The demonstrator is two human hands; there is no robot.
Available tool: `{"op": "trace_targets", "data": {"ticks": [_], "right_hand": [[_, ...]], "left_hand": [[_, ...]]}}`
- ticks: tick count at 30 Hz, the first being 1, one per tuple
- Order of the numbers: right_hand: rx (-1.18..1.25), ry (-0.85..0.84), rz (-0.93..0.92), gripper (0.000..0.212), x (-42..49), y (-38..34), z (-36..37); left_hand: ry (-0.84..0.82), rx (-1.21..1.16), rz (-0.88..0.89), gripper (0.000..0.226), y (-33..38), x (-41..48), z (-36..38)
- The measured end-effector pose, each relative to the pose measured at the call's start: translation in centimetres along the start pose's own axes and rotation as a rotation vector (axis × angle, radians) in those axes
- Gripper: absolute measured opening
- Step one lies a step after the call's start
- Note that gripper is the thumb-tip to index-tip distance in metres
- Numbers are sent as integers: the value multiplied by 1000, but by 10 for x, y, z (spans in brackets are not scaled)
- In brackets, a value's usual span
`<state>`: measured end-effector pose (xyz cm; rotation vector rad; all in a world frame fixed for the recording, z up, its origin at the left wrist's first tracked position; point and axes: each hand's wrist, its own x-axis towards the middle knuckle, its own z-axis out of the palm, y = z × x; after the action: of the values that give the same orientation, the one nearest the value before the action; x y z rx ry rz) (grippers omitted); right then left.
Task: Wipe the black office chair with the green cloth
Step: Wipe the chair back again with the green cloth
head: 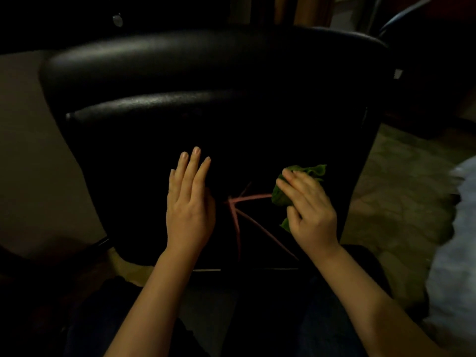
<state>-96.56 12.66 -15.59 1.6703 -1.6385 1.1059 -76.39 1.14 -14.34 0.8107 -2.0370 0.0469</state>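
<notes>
— Cloth position?
— Green cloth (311, 171), bunched, at about 4 o'clock from centre, lying on the black office chair (231, 60) under the right hand (311, 210).
— Grip there?
— Fingers bent over the bunch, close together, thumb pinching the lower fold. Green showing past the fingertips at 1 o'clock of that hand and beside the thumb at 7 o'clock.
— And the left hand (189, 202)?
— At 8 o'clock from centre, palm down, flat against the dark padding. Fingers straight, pressed side by side, pointing to 12 o'clock, thumb mostly hidden. Holding nothing.
— Between the two?
— Thin pink lines (247, 198) on the black surface, fanning from one point toward 3, 5 and 6 o'clock, one reaching the cloth's edge.
— Rest of the chair?
— Two glossy padded rolls across 12 o'clock, catching light.
— Around it?
— Pale floor (31, 150) at 9 o'clock, patterned floor covering (399, 189) at 3 o'clock, something white and fluffy (458, 240), blurred, at 4 o'clock.
</notes>
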Motion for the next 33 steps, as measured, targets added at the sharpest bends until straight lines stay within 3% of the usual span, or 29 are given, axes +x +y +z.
{"op": "trace_targets", "data": {"ticks": [14, 23, 33], "right_hand": [[-35, -252, -148, 39, -77, 3, -4], [44, -169, -183, 43, -31, 0, 5], [264, -125, -315, 45, 69, -18, 39]], "left_hand": [[9, -29, 41, 55, -10, -1, 14], [1, 30, 41, 53, -19, -5, 5], [71, 138, -85, 51, -33, -26, -32]]}}
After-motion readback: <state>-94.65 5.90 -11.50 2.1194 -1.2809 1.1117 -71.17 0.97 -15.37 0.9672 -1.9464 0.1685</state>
